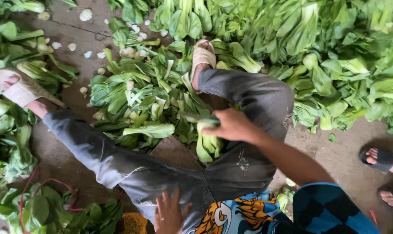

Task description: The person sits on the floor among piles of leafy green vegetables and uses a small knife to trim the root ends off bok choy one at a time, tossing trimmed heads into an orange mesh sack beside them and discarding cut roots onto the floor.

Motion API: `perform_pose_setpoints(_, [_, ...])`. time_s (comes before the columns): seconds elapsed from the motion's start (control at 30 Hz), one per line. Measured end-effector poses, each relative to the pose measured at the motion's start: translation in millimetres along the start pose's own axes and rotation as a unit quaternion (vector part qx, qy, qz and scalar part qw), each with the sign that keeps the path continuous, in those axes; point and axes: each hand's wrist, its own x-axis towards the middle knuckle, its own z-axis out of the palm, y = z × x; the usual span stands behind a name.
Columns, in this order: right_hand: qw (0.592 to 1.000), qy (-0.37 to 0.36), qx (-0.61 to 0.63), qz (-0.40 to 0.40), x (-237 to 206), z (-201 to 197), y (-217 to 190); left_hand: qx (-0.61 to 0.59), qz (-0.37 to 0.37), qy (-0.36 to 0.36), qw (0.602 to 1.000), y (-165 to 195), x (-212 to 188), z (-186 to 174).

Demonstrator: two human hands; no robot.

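**Bok choy held over the lap, greens heaped on a concrete floor**

Bok choy [207,141] hangs in the right hand [232,125], leaves pointing down over the person's lap, with the pale stem end gripped at the top. All other places are told from this head of bok choy.

The ground is bare, brownish concrete floor [339,156], stained and damp-looking, with a crack line running across it far up and to the left of the bok choy. No walls show. A loose pile of greens [140,99] lies just beyond and left of the bok choy, between the spread legs in grey jeans [131,169]. A much larger heap [326,52] fills the floor above and to the right of it. Pale cut stem pieces [86,15] are scattered far to the upper left. Red cord [53,184] lies among leaves to the lower left. Two other feet in dark sandals [378,159] stand well to the right.

The right hand is closed around the bok choy's stem, fingers wrapped over it. The left hand [169,214] lies below and left of the bok choy, flat on the thigh with fingers spread, holding nothing.

Leaves are smooth, glossy, spoon-shaped; stems thick, pale green, ribbed. Beige woven slippers [203,54] cover the person's own feet.
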Motion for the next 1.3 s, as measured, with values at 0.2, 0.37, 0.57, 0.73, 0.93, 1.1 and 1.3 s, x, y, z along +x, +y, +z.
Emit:
perform_pose_setpoints(0.2, [0.866,0.417,0.256,0.1,6.5,-218.4,10.1,-0.131,0.179,0.208,0.953,-57.7,24.9,60.6])
perform_pose_setpoints(0.37, [0.78,0.344,0.523,-0.023,5.7,-174.3,44.6,-0.34,0.142,0.211,0.905,-62.3,74.7,44.6])
perform_pose_setpoints(0.57, [0.827,0.154,0.538,0.051,7.4,-66.1,33.5,-0.633,-0.01,0.354,0.688,-22.4,164.4,-34.6])
perform_pose_setpoints(0.73, [0.85,0.011,0.524,0.05,14.1,8.7,30.9,-0.354,-0.062,0.553,0.752,-36.3,148.8,-31.9])
perform_pose_setpoints(0.93, [0.861,-0.029,0.507,0.031,37.3,22.9,57.7,-0.487,-0.422,0.408,0.647,-135.8,92.4,44.8])
perform_pose_setpoints(1.1, [0.866,-0.033,0.497,0.053,55.7,32.3,48.4,-0.39,-0.451,0.473,0.648,-179.4,103.3,81.8])
perform_pose_setpoints(1.3, [0.889,-0.052,0.449,0.078,53.0,43.6,51.5,-0.404,-0.538,0.325,0.665,-200.7,152.8,74.5])
